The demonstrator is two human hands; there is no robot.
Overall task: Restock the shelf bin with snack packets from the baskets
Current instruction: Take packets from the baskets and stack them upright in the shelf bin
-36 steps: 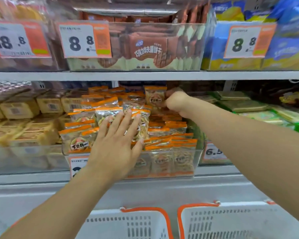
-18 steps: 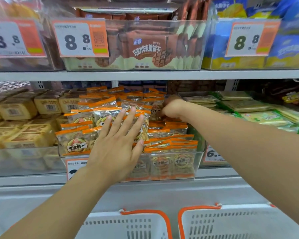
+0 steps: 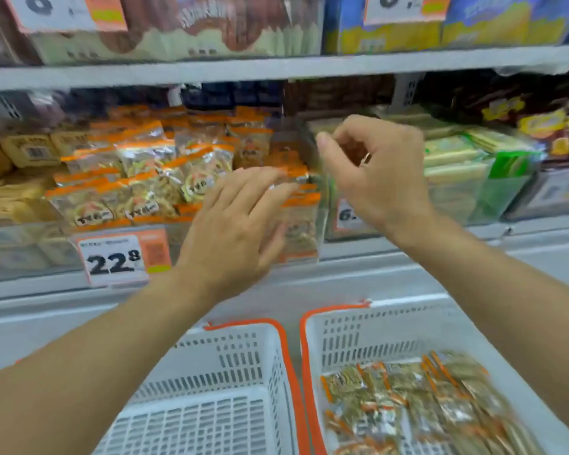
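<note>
Blur smears the snack packets (image 3: 191, 178) in the shelf bin (image 3: 304, 231). Left hand (image 3: 234, 224) lies flat, fingers straight, against the front packets. Right hand (image 3: 375, 172), earlier deep in the bin, is now drawn back, loosely curled, holding nothing. More packets fill the right basket (image 3: 312, 372), now in view.

Shelf bin (image 3: 312, 221) packed to rim with snack packets (image 3: 151, 178); upper shelf (image 3: 276, 65) caps headroom; left basket (image 3: 211, 389) open from above.
</note>
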